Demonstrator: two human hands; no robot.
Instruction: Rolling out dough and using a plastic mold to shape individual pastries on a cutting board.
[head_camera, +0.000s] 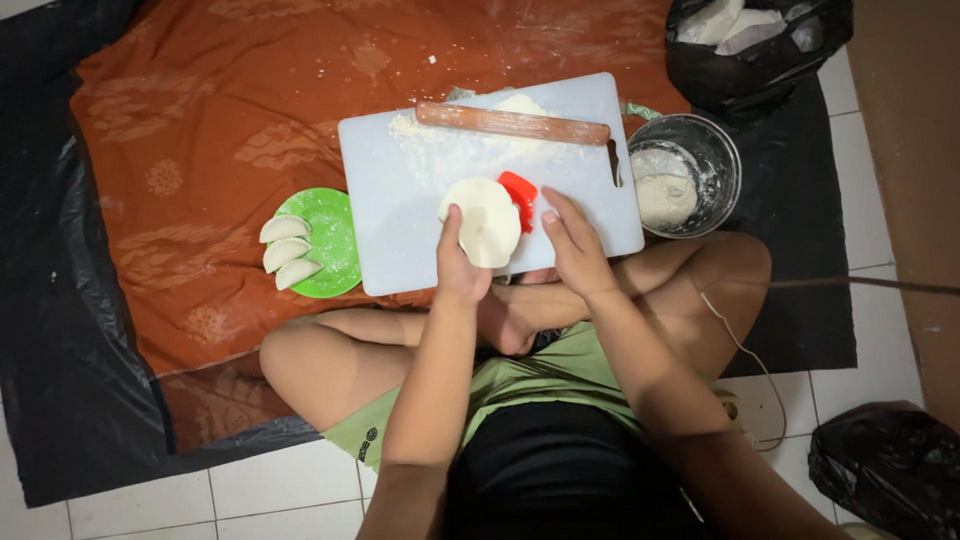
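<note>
Both hands work at the near edge of the white cutting board (400, 200). I see my left hand (458, 268) gripping a round dough sheet (483, 220) from below, thumb on top; my right hand (572, 245) lies flat just beside it, fingers loosely spread, near a red mould (520, 192). Beyond both lies a wooden rolling pin (512, 124). Left of my left hand, a green plate (335, 235) bears three folded dumplings (286, 250). Right of my right hand stands a floured metal pot (700, 150).
</note>
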